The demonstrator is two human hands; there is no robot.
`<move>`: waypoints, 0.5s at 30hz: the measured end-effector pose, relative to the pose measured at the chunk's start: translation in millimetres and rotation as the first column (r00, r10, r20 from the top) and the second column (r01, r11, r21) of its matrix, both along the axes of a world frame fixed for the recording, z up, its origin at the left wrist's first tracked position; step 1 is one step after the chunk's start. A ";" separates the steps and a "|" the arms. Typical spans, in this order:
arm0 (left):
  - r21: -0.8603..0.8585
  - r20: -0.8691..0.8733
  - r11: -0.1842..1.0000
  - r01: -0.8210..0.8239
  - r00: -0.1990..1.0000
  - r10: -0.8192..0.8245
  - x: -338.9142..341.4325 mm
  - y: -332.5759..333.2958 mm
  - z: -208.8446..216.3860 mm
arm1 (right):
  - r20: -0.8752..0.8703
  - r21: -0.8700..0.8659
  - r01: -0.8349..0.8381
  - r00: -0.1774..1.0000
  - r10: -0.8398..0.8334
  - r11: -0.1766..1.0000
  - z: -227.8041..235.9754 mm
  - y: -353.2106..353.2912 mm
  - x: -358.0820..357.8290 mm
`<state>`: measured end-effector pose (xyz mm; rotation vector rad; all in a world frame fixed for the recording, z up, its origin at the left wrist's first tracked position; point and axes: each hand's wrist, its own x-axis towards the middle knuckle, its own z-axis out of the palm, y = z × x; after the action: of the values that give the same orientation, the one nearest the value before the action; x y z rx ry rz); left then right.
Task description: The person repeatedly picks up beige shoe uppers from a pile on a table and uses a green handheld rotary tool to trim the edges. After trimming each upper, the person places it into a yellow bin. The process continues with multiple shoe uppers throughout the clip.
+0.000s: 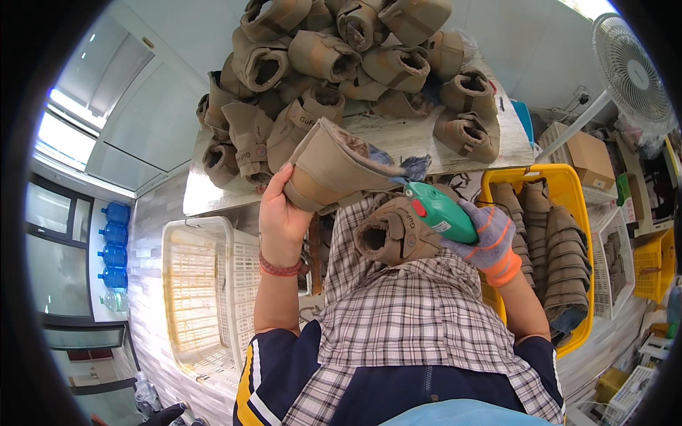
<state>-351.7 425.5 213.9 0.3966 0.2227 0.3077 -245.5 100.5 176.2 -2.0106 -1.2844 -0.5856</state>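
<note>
My bare left hand grips a brown boot upper by its side and holds it up, tilted, in front of the table. Grey-blue fleece lining sticks out of the upper's right end. In my right hand, gloved in grey with orange trim, is a pair of green electric scissors with a red button. Its tip points up at the loose fleece; whether it touches cannot be made out. Another boot upper rests on my checked apron, below the scissors.
A white-topped table ahead bears a heap of boot uppers. To the right, a yellow basket holds stacked uppers. On the left stands a white plastic crate. A fan and a cardboard box are at the far right.
</note>
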 end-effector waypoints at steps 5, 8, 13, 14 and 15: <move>0.095 0.049 0.995 -0.027 0.999 0.023 -4.3 -11.8 -0.5 | -0.017 0.021 -0.027 0.999 0.027 0.999 10.7 9.6 -1.7; 0.150 0.071 0.985 -0.083 0.995 0.073 -4.8 -23.4 2.5 | -0.067 0.069 -0.031 0.997 0.036 0.997 11.5 14.9 -4.4; 0.331 0.169 0.921 -0.208 0.973 0.159 -7.7 -38.2 -3.2 | -0.308 0.020 -0.025 0.951 0.030 0.999 14.6 21.3 -9.0; 0.378 0.188 0.897 -0.228 0.968 0.166 -9.0 -40.3 -5.9 | -0.368 0.012 -0.025 0.929 0.027 1.000 12.6 22.6 -9.4; 0.425 0.207 0.871 -0.247 0.963 0.173 -10.3 -41.6 -10.0 | -0.413 0.032 -0.037 0.910 0.047 0.999 11.9 23.9 -9.9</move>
<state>-362.0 384.0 203.9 0.8047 0.0290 0.6107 -255.4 124.4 188.1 -1.9471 -1.0501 -0.1363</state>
